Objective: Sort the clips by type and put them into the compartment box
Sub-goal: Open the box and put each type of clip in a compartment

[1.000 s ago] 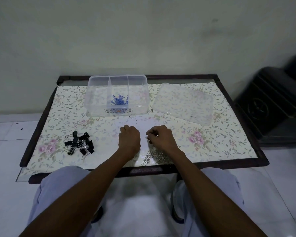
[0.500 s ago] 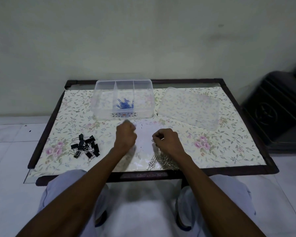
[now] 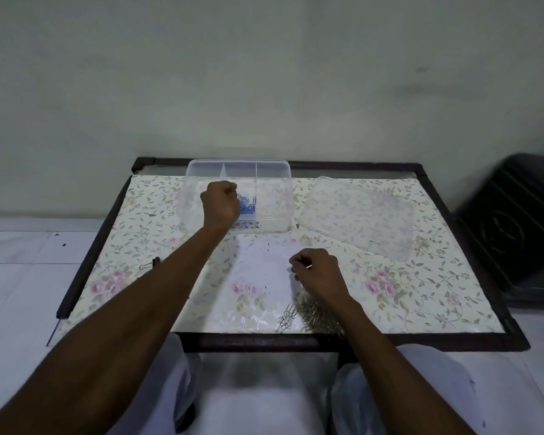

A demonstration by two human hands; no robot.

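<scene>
The clear compartment box [image 3: 198, 171] stands at the back of the table, with blue paper clips [image 3: 248, 205] in its middle compartment. My left hand [image 3: 220, 203] hovers over that compartment, curled into a fist; anything inside it is hidden. My right hand [image 3: 319, 273] is at the table's middle, fingers curled, pinching a small clip. A pile of silver paper clips [image 3: 308, 315] lies near the front edge, partly under my right wrist. One black binder clip [image 3: 151, 265] shows beside my left forearm; the others are hidden.
The box's clear lid [image 3: 361, 215] lies flat to the right of the box. The floral table [image 3: 139, 221] has a dark wooden frame. A black object [image 3: 515, 227] stands on the floor to the right. My knees are under the front edge.
My left hand has moved from the table's middle up and forward to over the box's middle compartment. My right hand has stayed near the silver pile. The camera has tilted.
</scene>
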